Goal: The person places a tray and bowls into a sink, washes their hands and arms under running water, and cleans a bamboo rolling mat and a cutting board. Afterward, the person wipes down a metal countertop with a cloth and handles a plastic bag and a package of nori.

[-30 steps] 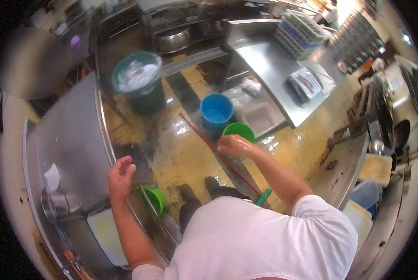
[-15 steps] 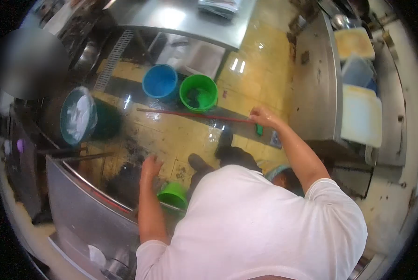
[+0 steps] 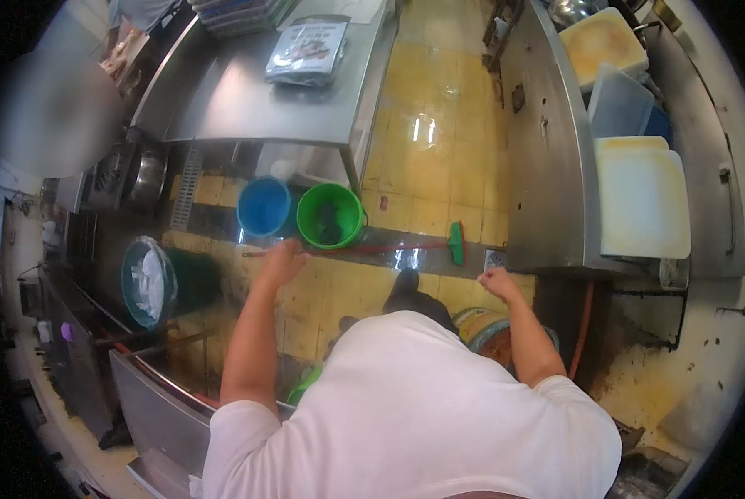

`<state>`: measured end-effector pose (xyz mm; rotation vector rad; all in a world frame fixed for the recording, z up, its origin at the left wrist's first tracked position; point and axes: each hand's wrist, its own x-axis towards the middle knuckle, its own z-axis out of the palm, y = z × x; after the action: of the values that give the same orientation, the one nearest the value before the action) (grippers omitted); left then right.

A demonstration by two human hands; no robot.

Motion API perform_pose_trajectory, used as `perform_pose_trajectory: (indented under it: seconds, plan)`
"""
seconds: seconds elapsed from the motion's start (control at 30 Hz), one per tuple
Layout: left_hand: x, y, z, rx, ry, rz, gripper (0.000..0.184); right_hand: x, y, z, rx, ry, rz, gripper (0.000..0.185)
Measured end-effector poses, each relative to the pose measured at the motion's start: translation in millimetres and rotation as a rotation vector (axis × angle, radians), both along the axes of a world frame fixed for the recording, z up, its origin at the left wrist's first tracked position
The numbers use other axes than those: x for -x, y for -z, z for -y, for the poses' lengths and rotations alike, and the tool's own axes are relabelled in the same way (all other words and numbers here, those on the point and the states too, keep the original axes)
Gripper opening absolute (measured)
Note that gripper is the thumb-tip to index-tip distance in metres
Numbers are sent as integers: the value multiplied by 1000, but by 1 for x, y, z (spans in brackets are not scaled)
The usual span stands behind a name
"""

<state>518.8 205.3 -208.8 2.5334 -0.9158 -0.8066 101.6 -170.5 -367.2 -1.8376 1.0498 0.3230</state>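
Observation:
My left hand (image 3: 284, 261) is held out over the wet floor, below the blue bucket (image 3: 263, 206) and the green bucket (image 3: 329, 215). Its fingers are too small and blurred to tell how they are set. My right hand (image 3: 497, 282) has its fingers drawn together beside the floor drain (image 3: 495, 260); any small thing in it cannot be made out. A red pole (image 3: 389, 248) with a green head (image 3: 456, 243) lies on the floor between the two hands. Dark material sits inside the green bucket.
A steel table (image 3: 231, 100) holds a wrapped pack (image 3: 308, 50). White boards (image 3: 643, 202) stand on the right counter. A large lined bin (image 3: 147, 281) is at left, and a round container (image 3: 480, 326) beside my right forearm. A person's arm (image 3: 126, 51) shows at the upper left.
My view has turned rightward and my body has advanced. My left hand has moved up toward the buckets; my right hand has dropped lower, away from the green head.

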Motion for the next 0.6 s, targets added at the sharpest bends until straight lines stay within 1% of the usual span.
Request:
perform_pose_trajectory:
  seconds: [0.03,0.1,0.17,0.2,0.23,0.3,0.37,0.4,0.43,0.5,0.57,0.6]
  plan:
    - [-2,-7,15,10,-48,4,47,7,5,0,2,2,4,22]
    - [-8,-21,38,12,-51,22,45,17,7,3,-113,99,-82,21]
    - [-13,-30,58,47,-82,115,41,19,-4,9,-111,89,-76,20]
    - [-22,-23,61,123,-54,131,39,18,-10,11,-116,82,-77,20]
    - [-23,-32,71,127,-55,133,39,18,-10,17,-111,81,-75,20]
    - [-22,-57,98,207,-82,123,37,19,-8,31,-209,201,-43,18]
    - [-31,-59,120,215,-63,146,37,9,-18,42,-148,185,10,18]
    - [-35,-61,141,306,-34,143,38,2,-26,54,-90,170,56,17]
    - [-38,-63,155,393,-12,145,39,-8,-39,58,-85,172,54,17]
    - [-45,-63,184,437,17,100,40,-28,-71,66,-33,190,66,17]
    - [-48,-73,221,334,42,59,39,-39,-57,88,-42,204,101,21]
    - [-54,-62,238,375,30,-4,40,-44,-47,100,-54,216,141,24]
